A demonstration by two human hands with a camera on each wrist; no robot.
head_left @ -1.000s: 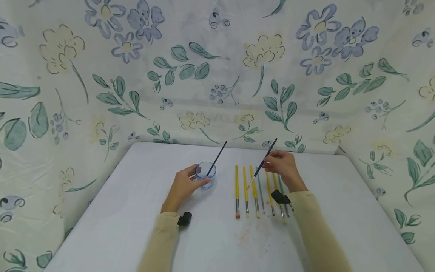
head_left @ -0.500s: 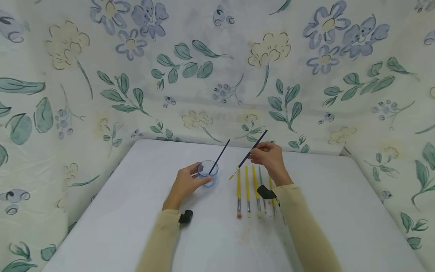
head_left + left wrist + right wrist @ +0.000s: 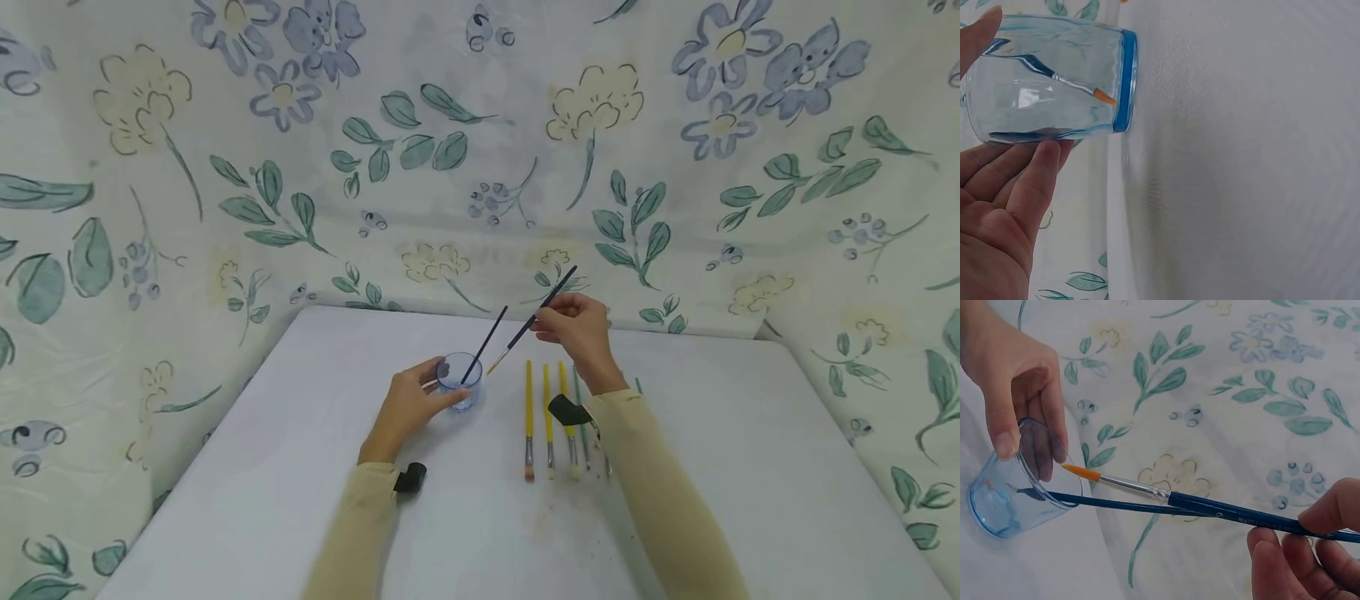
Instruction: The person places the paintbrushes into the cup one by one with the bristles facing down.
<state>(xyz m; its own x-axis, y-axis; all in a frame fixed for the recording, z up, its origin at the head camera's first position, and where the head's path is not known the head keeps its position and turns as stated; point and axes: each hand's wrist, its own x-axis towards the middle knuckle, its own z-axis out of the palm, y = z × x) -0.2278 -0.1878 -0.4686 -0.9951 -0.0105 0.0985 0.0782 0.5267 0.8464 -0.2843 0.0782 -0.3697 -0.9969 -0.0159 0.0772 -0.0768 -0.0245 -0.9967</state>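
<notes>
On the white table my left hand point(image 3: 408, 408) grips a clear bluish glass point(image 3: 462, 403), thumb on one side and fingers on the other. A dark blue paintbrush point(image 3: 490, 336) leans inside it, its orange bristles point(image 3: 1104, 96) down near the base in the left wrist view. My right hand point(image 3: 579, 332) pinches a second dark blue paintbrush point(image 3: 1222, 512) by its handle between thumb and fingers. That brush slants down to the left, its pointed orange bristles point(image 3: 1082, 472) close to the glass rim in the right wrist view; contact with the rim cannot be told.
Right of the glass, several yellow-handled brushes point(image 3: 529, 408) and a green-handled brush point(image 3: 580, 408) lie in a row, bristles toward me. My right forearm point(image 3: 660, 492) hides part of the row. A flowered cloth point(image 3: 420, 208) hangs behind the table point(image 3: 247, 467).
My right hand has carried its paintbrush left and away from me, from above the row of brushes to beside the glass. My left hand keeps holding the glass in place.
</notes>
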